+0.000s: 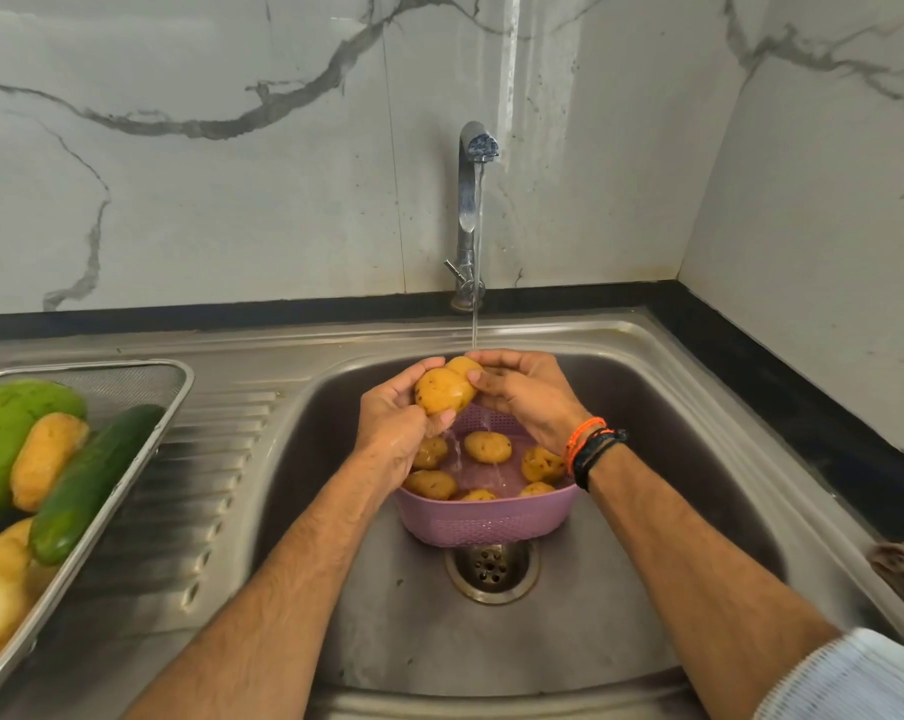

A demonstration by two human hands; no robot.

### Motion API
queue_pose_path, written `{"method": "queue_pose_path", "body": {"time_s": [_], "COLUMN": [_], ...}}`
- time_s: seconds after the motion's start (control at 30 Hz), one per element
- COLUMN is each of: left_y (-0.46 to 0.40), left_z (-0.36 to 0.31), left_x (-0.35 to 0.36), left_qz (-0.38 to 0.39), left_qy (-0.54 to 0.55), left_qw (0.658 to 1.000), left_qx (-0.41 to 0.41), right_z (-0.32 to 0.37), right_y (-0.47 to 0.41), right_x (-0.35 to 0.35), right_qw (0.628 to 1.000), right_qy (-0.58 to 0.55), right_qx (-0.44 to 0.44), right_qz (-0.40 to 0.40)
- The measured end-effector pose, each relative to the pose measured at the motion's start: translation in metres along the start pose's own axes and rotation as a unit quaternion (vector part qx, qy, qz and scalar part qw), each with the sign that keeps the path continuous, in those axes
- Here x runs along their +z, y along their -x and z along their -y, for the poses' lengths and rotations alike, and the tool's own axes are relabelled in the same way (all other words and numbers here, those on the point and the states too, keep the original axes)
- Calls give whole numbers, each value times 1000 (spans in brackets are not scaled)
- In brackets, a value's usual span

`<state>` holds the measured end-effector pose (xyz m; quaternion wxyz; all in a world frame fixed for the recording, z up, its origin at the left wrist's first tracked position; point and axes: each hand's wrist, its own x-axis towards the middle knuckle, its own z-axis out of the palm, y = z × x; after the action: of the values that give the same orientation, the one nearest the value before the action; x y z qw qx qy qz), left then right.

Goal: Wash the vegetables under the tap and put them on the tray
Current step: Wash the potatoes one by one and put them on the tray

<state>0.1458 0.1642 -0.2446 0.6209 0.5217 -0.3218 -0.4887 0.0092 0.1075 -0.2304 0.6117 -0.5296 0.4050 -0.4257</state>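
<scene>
Smooth yellow potatoes [447,389], curled wet fingers [483,377], perforated pink basket [483,522]

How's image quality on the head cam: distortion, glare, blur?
Head view: wide-angle bowing bends the sink rim and counter edges; soft glare streaks the wall behind the tap; the tray at the left edge is soft; hands and potato are fairly sharp; lighting is even, without hard shadows.

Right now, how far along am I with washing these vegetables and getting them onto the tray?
Partly done. The metal mesh tray on the drainboard already holds a dark green cucumber, a light green vegetable and some yellow potatoes. In hand: the left hand and right hand hold two yellow-brown potatoes under the running steel tap. Left: about six potatoes in the pink plastic basket.
</scene>
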Motion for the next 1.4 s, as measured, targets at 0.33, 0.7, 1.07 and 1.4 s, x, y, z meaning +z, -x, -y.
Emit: {"method": "queue_pose_path", "body": {"time_s": [0.33,0.7,1.07,1.4], "left_y": [1,2,-1,-2], "left_z": [1,1,4,4], "left_x": [3,6,5,4], "left_qz": [20,11,13,-4], "left_qy": [-11,-16,-43,-111], "left_qw": [1000,1000,999,993], "left_qx": [9,18,24,43], "right_z": [3,0,0,-5], "right_y": [-1,-3,-2,-4], "right_x": [-10,-8,-11,-13], "right_qw": [999,999,999,998], "right_qy": [-5,-26,-31,-41], "right_qx": [20,28,17,24], "right_qz": [42,35,19,-37]}}
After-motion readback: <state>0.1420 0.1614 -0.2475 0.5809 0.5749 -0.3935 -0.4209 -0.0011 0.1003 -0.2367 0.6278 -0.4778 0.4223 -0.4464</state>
